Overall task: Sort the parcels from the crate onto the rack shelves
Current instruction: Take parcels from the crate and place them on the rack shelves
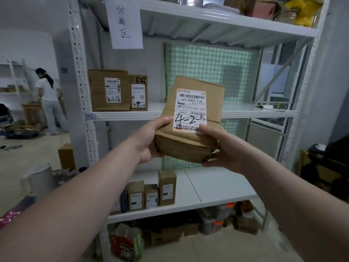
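Both hands, left [149, 140] and right [224, 148], gripped a labelled parcel [190, 140] before the rack [188, 114].

Matt cardboard parcel [190, 125], white painted metal rack [188, 115]

Brown parcel [190, 121] with a white label [190, 110] marked in black; white rack [207, 25]; green-and-white checked panel [222, 67]; yellow bag [302, 10].

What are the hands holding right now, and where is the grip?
A brown cardboard parcel, gripped at its lower end: left hand on the left edge, right hand on the bottom right corner.
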A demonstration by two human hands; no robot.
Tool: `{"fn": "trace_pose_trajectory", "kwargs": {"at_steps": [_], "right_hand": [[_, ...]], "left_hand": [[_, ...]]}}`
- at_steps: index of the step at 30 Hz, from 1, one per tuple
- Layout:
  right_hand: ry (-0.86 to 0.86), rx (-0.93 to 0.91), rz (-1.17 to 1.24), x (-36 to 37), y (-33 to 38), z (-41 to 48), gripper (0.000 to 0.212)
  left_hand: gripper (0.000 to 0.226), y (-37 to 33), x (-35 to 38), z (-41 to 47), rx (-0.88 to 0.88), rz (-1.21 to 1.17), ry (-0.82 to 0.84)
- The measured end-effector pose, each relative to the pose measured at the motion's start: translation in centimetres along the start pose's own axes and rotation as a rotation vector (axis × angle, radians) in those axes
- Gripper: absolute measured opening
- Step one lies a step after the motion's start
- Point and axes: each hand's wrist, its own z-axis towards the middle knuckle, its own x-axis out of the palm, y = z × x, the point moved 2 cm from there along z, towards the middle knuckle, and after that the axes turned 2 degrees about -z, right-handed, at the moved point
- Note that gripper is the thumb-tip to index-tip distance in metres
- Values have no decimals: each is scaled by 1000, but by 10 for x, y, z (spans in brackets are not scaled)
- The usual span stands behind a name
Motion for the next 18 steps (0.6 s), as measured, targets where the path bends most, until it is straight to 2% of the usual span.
{"fn": "trace_pose_trajectory", "kwargs": {"at_steps": [5,11,16,18], "right_hand": [[-39,-97,-125,-10,23,70,48],[-107,-202,-136,-9,36,181,53],[-152,-305,-75,-18,38,260,50],[-179,-371,-55,-20,35,284,52]], "left_hand": [[24,-10,-19,69,81,21,-4],[46,-25,-53,166,194,99,-119],[49,-46,-65,237,340,273,-97],[71,-40,-68,261,370,353,-117]]}}
